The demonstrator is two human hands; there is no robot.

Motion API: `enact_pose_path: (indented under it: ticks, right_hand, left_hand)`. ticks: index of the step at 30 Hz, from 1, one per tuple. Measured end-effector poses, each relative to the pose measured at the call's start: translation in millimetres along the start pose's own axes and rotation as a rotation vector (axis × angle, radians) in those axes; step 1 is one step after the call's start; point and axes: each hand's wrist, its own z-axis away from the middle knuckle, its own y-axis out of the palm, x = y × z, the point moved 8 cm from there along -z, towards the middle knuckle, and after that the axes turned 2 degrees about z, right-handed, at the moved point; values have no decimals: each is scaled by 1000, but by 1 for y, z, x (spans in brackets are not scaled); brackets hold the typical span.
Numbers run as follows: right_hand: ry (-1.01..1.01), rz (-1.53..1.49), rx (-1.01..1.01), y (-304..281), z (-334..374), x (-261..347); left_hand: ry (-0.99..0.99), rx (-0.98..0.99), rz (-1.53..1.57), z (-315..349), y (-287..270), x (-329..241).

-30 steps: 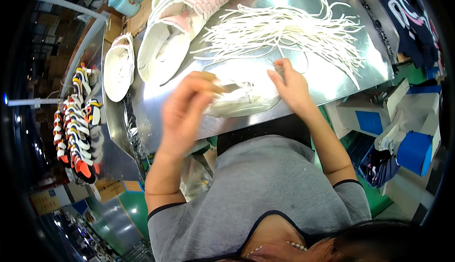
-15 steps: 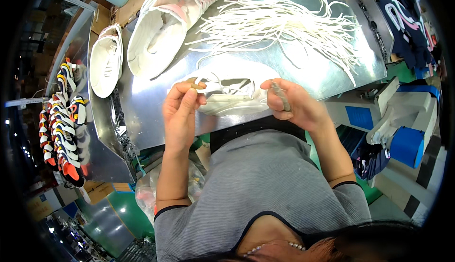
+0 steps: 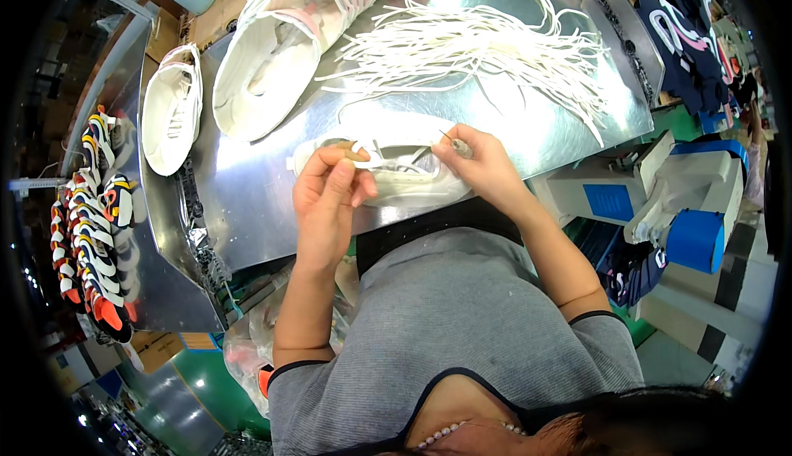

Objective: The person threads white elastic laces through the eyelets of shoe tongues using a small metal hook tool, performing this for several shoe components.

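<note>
One white shoe (image 3: 412,190) sits near ctr on the surface (image 3: 256,209), apparently part-laced, w/ loose laces (image 3: 487,44) left far R; R hand (image 3: 488,165) grips a pointed tool (image 3: 460,148), can't tell L hand's (image 3: 326,200) grip.

Your table (image 3: 256,225) is smooth, glossy metal; the white shoe (image 3: 417,190) before you looks smooth, and the far laces (image 3: 487,42) look like matt woven cord. Your grey top (image 3: 462,307) is matt, ribbed cloth. The near-left bag (image 3: 245,355) is clear, crinkled plastic.
</note>
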Motion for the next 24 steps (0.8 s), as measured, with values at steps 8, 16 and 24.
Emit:
enact_pose_path:
  ticks: [8, 16, 24]
  right_hand:
    - [-266, 52, -415, 1, -14, -8]
    - [-223, -82, -274, 2, -31, -21]
    - [-109, -456, -16, -82, 6, -17]
  left_hand:
    - [186, -215, 769, -11, -137, -104]
    - [319, -240, -204, 11, -167, -183]
    - [560, 631, -1378, -36, 128, -51]
